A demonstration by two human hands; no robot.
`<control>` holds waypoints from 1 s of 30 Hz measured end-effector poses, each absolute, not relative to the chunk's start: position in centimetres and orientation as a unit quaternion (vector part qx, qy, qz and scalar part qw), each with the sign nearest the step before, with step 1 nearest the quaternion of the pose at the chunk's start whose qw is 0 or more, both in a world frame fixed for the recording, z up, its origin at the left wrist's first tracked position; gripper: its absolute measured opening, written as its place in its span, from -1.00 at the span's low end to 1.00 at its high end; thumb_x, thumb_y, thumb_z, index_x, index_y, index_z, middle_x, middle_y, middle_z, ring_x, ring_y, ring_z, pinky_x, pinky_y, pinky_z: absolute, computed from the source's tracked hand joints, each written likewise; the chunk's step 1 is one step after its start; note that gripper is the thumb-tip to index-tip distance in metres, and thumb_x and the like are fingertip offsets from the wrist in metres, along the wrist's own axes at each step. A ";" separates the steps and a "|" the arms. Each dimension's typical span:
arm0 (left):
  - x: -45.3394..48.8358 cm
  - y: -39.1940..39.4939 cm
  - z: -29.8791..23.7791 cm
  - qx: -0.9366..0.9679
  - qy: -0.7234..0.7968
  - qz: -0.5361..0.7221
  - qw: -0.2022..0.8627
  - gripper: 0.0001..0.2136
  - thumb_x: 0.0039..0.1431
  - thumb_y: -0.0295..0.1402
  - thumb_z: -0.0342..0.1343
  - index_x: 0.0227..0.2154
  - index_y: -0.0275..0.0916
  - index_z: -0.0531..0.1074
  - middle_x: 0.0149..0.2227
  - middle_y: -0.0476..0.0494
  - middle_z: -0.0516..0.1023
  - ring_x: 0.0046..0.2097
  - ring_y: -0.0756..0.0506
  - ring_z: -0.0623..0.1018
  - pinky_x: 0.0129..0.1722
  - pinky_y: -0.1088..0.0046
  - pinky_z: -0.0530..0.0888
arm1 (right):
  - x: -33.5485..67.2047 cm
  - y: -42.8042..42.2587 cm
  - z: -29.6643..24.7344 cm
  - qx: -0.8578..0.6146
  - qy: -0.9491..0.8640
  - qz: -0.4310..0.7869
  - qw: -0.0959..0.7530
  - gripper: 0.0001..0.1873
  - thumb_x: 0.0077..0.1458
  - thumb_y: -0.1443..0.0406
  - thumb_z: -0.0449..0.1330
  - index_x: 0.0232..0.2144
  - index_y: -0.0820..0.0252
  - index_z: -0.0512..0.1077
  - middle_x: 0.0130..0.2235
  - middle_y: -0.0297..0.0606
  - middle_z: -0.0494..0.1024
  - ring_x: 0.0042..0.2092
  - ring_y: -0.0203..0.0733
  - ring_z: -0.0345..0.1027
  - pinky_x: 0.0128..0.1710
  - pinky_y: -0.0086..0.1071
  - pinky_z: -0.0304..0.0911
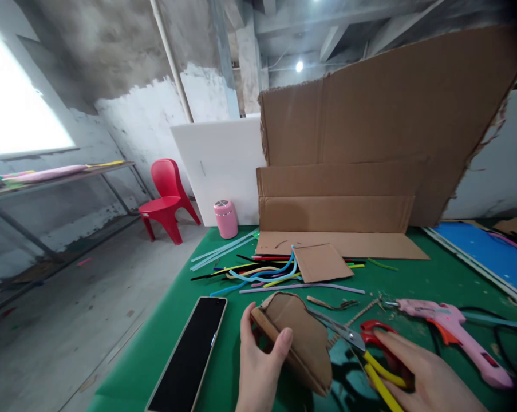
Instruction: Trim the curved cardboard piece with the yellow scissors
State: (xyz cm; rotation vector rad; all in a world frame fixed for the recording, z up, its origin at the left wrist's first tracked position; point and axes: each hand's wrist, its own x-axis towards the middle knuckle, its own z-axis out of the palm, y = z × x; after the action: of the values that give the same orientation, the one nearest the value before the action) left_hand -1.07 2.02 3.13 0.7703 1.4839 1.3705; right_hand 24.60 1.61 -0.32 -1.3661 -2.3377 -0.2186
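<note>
Bare green table (413,283) lies open between the pipe cleaners (258,274) and the glue gun (456,335); a phone (189,355) blocks the left edge, and upright cardboard sheets (370,137) wall off the far side, with a blue board (485,252) at right

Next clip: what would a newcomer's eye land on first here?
Probably the big cardboard sheet propped upright at the back of the green table. Next, up front, the left hand grips a small cardboard piece while the right hand works red-and-yellow scissors into it. A pink glue gun lies to the right.
</note>
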 end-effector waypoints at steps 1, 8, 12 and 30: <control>-1.0 2.0 3.2 0.313 0.606 0.559 0.472 -0.11 -0.20 0.03 0.26 0.14 -0.29 0.04 0.09 -0.45 0.32 0.09 -0.38 0.37 -0.03 0.18 0.38 | 24.5 1.7 -0.2 -0.488 -0.843 -0.085 0.211 -0.60 -0.07 0.15 0.26 -0.23 0.33 0.58 -0.18 -0.14 0.59 -0.20 -0.09 0.52 -0.23 -0.51 0.37; -0.9 2.0 2.9 0.313 0.610 0.558 0.467 -0.13 -0.21 0.04 0.26 0.11 -0.29 0.06 0.06 -0.43 0.35 0.08 -0.37 0.39 -0.02 0.19 0.38 | 24.6 1.7 -0.5 -0.478 -0.844 -0.128 0.204 -0.57 -0.20 0.18 0.34 -0.26 0.36 0.58 -0.22 -0.16 0.60 -0.25 -0.10 0.53 -0.27 -0.53 0.38; -1.1 2.1 2.3 0.313 0.614 0.556 0.465 -0.14 -0.21 0.07 0.25 0.10 -0.27 0.08 0.06 -0.42 0.35 0.07 -0.38 0.40 -0.01 0.16 0.38 | 24.8 1.7 -0.8 -0.475 -0.846 -0.125 0.206 -0.58 -0.22 0.19 0.37 -0.27 0.32 0.58 -0.25 -0.21 0.62 -0.28 -0.13 0.54 -0.26 -0.55 0.38; -1.5 2.3 1.0 0.325 0.616 0.549 0.462 -0.17 -0.21 0.11 0.24 0.08 -0.23 0.11 0.08 -0.39 0.35 0.08 -0.38 0.40 0.04 0.11 0.34 | 25.0 1.9 0.3 -0.443 -0.861 -0.138 0.210 -0.60 -0.26 0.16 0.43 -0.34 0.28 0.58 -0.34 -0.27 0.63 -0.37 -0.19 0.54 -0.35 -0.61 0.38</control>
State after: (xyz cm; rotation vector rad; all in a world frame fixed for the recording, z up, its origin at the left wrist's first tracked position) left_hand -1.47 2.27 0.98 0.7985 1.5145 1.3503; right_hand 25.04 1.88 0.27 -1.2322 -2.3932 -0.3841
